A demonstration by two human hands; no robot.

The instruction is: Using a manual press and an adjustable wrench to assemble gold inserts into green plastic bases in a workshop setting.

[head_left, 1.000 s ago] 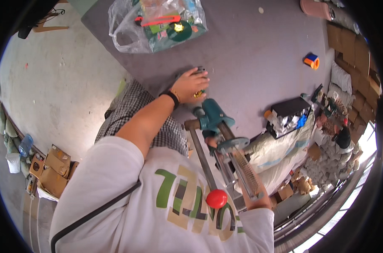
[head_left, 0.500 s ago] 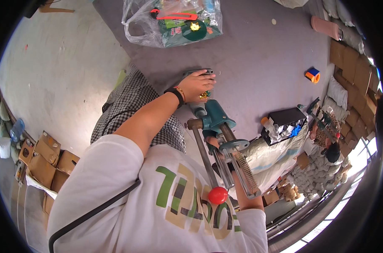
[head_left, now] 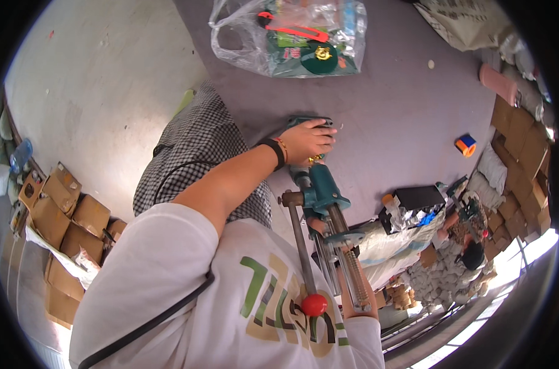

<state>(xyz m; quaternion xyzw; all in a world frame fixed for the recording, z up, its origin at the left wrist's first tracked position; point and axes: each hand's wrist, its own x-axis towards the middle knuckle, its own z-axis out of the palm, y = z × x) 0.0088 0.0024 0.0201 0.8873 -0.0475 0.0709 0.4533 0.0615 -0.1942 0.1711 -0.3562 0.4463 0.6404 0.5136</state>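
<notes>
- Press (head_left: 327,186): left hand (head_left: 310,141) drapes over its twelve-o'clock end, perhaps for steadiness; palm hidden, grip unclear.
- Right hand (head_left: 317,226), mostly hidden toward six o'clock: grip unclear too.

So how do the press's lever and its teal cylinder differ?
Shape: the lever is a slim rod; the teal cylinder is stout.
Colour: the lever is grey with a red knob; the teal cylinder is blue-green.
Place: the teal cylinder is nearer the left hand.
Shared: both belong to one press.
</notes>
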